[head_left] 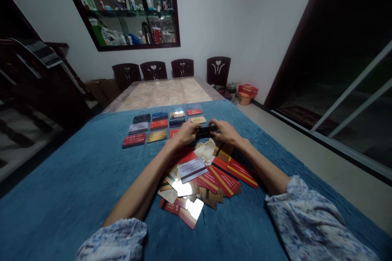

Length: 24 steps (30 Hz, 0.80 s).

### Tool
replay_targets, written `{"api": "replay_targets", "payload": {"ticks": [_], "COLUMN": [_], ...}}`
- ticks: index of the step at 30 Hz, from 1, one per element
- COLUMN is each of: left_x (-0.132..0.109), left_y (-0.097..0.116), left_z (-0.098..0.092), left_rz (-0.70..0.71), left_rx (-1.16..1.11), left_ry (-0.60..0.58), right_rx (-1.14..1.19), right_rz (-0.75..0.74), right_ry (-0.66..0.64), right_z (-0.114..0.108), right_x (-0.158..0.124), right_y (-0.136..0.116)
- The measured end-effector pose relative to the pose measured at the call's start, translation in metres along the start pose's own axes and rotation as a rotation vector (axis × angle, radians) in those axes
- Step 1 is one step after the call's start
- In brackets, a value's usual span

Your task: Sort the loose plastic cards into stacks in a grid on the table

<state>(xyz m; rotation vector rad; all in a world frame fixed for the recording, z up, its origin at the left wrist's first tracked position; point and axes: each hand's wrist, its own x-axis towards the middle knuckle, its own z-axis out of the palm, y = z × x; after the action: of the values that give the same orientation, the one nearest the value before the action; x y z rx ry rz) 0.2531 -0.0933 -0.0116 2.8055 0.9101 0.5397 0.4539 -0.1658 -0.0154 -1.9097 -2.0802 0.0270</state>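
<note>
Gripping black card with left fingers and right fingers; lettering on red cards illegible.

Glossy plastic-lkg cards, matt cloth w/ fuzzy nap, smooth stone-lkg tabletop, wood-lkg chairs.

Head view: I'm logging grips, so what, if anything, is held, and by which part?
A black card, perhaps a stack, is held: left hand at its left end, right hand at its right.
</note>
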Motion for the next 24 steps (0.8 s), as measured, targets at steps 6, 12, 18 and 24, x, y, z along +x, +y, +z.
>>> {"api": "replay_targets", "payload": {"ticks": [6, 12, 18, 24], "left_x": [-0.006, -0.009, -0.013, -0.013], "left_y": [0.012, 0.021, 0.032, 0.035], "left_z": [-0.003, -0.007, -0.007, -0.004], "left_rz": [-0.020, -0.035, -0.099, -0.166], "left_rx": [0.164, 0.268, 0.321, 0.286], "left_ry": [-0.038, -0.058, -0.123, -0.128], "right_rx": [-0.110, -0.133, -0.139, -0.165], "right_rz": [0.036, 0.122, 0.199, 0.140], "right_ry": [-0.026, -0.020, -0.004, -0.101], "right_z": [-0.005, -0.008, -0.006, -0.005], "right_x": [-0.007, -0.011, -0.013, -0.012], "right_y": [-0.014, -0.030, -0.039, -0.038]}}
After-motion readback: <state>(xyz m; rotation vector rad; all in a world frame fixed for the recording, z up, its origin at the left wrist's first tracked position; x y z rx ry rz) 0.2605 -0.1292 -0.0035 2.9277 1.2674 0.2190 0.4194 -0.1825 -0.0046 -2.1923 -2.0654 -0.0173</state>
